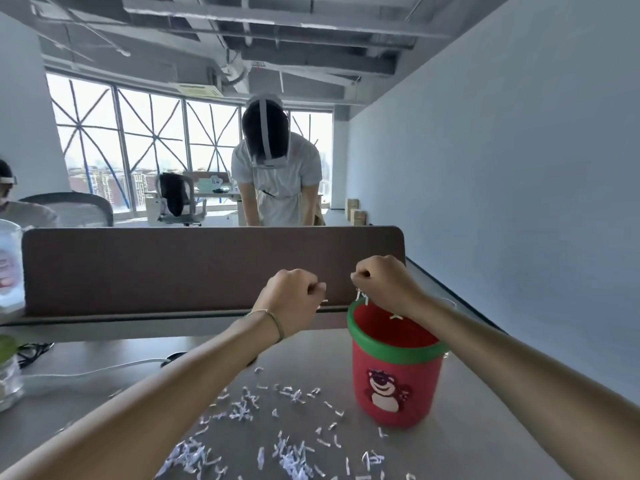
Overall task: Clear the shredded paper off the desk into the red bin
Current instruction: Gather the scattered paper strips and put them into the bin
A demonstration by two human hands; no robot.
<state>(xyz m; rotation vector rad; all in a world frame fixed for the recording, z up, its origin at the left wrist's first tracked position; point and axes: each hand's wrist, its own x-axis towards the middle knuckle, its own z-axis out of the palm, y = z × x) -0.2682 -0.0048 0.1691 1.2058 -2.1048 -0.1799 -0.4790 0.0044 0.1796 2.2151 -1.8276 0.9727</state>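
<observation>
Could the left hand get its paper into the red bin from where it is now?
Probably yes. The left hand, fist curled round shreds, hangs just left of the red bin, whose top is open. Only the right hand hovers over the rim, dropping shredded paper, and could crowd it.

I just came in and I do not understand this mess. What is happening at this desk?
A person is clearing shredded paper off the desk into a red bin. The right hand holds a pinch of shreds over the bin's green rim. The left hand is curled beside it, with a few shreds in its grip. Many shreds lie on the desk.
</observation>
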